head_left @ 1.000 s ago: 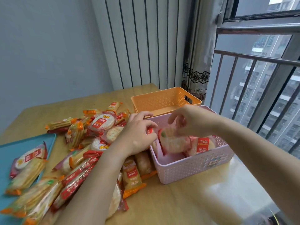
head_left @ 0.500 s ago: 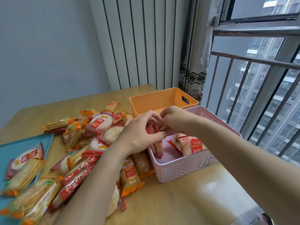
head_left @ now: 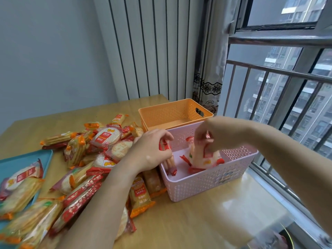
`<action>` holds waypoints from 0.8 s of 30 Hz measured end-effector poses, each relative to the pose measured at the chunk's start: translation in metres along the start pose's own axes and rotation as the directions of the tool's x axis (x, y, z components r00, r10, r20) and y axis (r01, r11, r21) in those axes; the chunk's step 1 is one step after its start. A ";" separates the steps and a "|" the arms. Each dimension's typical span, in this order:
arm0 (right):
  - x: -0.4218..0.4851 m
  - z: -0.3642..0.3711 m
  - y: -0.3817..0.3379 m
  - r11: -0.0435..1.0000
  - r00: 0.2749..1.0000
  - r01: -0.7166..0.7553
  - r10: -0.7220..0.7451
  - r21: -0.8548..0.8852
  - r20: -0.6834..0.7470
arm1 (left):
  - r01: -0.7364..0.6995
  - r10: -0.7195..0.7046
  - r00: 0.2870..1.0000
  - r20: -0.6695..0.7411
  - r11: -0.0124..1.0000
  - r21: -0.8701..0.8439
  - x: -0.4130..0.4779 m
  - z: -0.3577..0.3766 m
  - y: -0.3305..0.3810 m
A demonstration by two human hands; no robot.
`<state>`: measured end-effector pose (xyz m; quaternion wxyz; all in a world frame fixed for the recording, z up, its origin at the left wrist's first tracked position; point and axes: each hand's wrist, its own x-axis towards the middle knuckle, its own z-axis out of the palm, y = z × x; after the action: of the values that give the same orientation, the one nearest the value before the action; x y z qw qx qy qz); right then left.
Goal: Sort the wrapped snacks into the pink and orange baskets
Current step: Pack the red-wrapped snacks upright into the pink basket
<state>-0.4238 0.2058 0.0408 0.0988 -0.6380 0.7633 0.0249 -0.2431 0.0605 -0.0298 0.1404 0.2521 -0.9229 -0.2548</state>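
Observation:
The pink basket [head_left: 203, 184] stands on the wooden table, with the orange basket [head_left: 172, 112] right behind it. My left hand [head_left: 150, 151] pinches a red-wrapped snack [head_left: 169, 163] upright against the pink basket's left wall. Over the basket's middle, my right hand [head_left: 213, 133] grips the top of another red-wrapped snack [head_left: 197, 157] that stands among red packs on the basket floor. A pile of red and orange wrapped snacks [head_left: 93, 159] lies to the left of the baskets.
A teal tray [head_left: 21, 159] at the left table edge holds a few snacks. A radiator and a curtain are behind the table, and a barred window is at the right. Bare wood shows in front of the pink basket.
My hands were together at the pink basket's rim. They have now parted, each holding a red-wrapped snack, and the right hand has lowered its pack into the basket's middle.

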 end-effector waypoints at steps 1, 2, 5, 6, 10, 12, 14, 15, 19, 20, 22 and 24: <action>-0.001 -0.009 0.000 0.995 0.998 0.022 -0.016 0.100 -0.059 | 0.007 -0.007 1.000 -0.003 1.000 -0.017 -0.001 0.000 0.000; 0.000 -0.015 -0.001 0.981 0.990 0.063 -0.039 0.185 -0.133 | 0.015 -0.016 1.000 -0.005 0.999 -0.035 -0.002 -0.001 0.000; 0.017 -0.010 -0.012 0.966 0.943 0.180 -0.115 0.187 -0.312 | 0.032 -0.033 0.999 -0.002 0.997 -0.066 -0.002 -0.003 0.001; 0.026 -0.002 -0.015 0.972 0.935 0.186 -0.129 0.146 -0.330 | 0.036 -0.036 0.999 -0.002 0.997 -0.072 -0.002 -0.004 0.002; 0.052 0.034 -0.023 0.975 0.929 0.194 -0.147 0.109 -0.339 | 0.028 -0.032 0.999 -0.028 0.992 -0.125 -0.004 -0.002 0.004; 0.058 0.044 -0.023 0.967 0.918 0.218 -0.159 0.127 -0.364 | 0.012 -0.020 0.998 -0.052 0.990 -0.139 -0.004 0.003 0.007; 0.057 0.045 -0.024 0.958 0.929 0.206 -0.128 0.199 -0.347 | 0.002 -0.011 0.996 -0.085 0.995 -0.102 -0.003 0.006 0.010; 0.054 0.042 -0.024 0.946 0.940 0.202 -0.116 0.253 -0.320 | 0.008 -0.015 0.995 -0.096 0.997 -0.073 -0.002 0.007 0.011; 0.035 0.029 -0.009 0.878 0.961 0.150 -0.021 0.455 -0.277 | 0.047 -0.042 0.995 -0.088 0.997 0.060 0.001 0.005 0.011; 0.031 0.027 -0.003 0.906 0.956 0.109 0.018 0.408 -0.294 | 0.056 -0.048 0.996 -0.079 0.994 0.098 0.001 0.005 0.012; 0.026 0.024 0.010 0.989 0.963 -0.025 0.063 0.145 -0.261 | 0.068 -0.058 0.996 -0.070 0.988 0.141 0.001 0.006 0.014; 0.024 0.027 0.017 0.991 0.982 -0.120 0.109 -0.064 -0.152 | 0.071 -0.060 0.995 -0.077 0.986 0.152 0.001 0.008 0.015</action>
<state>-0.4413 0.1900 0.0083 0.0167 -0.5962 0.8026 0.0111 -0.2526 0.0744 -0.0280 0.1452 0.3015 -0.9254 -0.1778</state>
